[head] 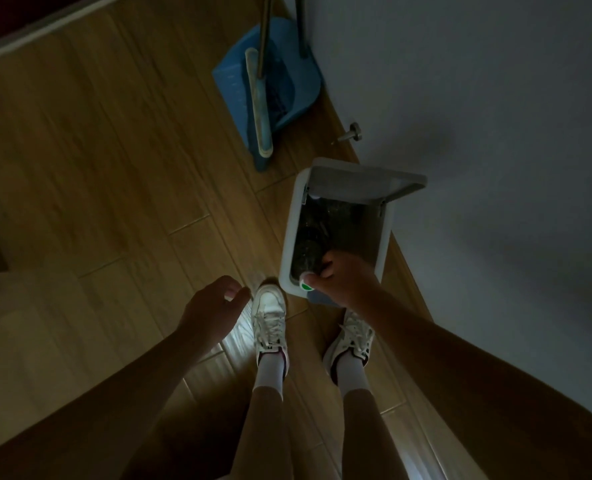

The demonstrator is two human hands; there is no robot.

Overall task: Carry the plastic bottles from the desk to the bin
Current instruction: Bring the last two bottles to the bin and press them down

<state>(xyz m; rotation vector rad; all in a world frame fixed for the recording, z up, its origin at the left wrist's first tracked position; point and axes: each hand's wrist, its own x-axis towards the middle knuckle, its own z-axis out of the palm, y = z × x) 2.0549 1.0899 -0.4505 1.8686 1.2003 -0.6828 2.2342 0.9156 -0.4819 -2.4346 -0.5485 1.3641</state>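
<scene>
The right hand (343, 278) grips a plastic bottle (310, 261) by its neck, body inside the open bin (289, 244); the left hand (215, 303) hangs relaxed, holding nothing.

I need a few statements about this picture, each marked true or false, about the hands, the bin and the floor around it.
1. The lid of the bin stands open. True.
2. The right hand grips a bottle at the mouth of the bin. True.
3. The left hand holds a second bottle. False: it is empty, fingers loose.
4. The dustpan is red. False: it is blue.
5. The person stands barefoot. False: white shoes are on both feet.
</scene>
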